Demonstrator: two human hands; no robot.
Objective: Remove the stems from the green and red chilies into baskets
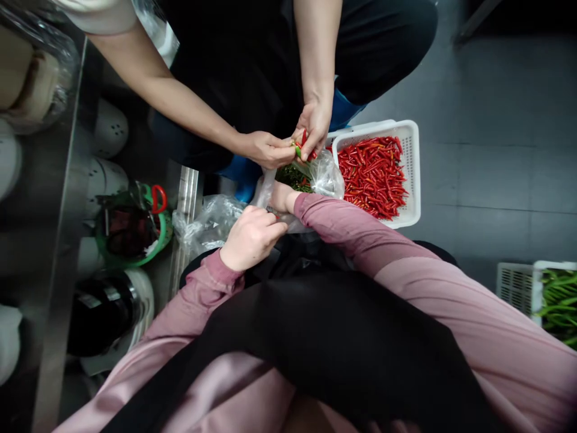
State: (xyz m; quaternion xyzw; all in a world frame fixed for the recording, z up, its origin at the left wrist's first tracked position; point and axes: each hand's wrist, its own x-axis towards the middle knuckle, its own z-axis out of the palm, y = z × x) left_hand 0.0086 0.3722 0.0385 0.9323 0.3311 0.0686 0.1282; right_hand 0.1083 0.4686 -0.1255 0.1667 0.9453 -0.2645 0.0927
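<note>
My left hand point(255, 234) is closed in a pinch just left of the plastic bag's opening, and a small bit of red, apparently a chili pepper, shows at its fingertips. Reaching to the near edge of the clear plastic bag point(328, 174) is my right hand point(283, 198), its fingers mostly hidden there. Green stems or small green chilies point(293, 178) lie inside the bag. Just above, a co-worker's two hands point(270, 149) hold a few red and green chilies point(303, 145). Right of the bag stands a white basket point(413, 180) full of red chilies point(372, 174).
Crumpled clear plastic point(211, 219) lies left of my left hand. A green-rimmed basket point(135, 261) with red-handled scissors point(158, 198) sits beside a metal shelf point(63, 240). At far right is a basket of long green peppers point(559, 300). The co-worker's blue boot point(345, 111) is close behind the chili basket.
</note>
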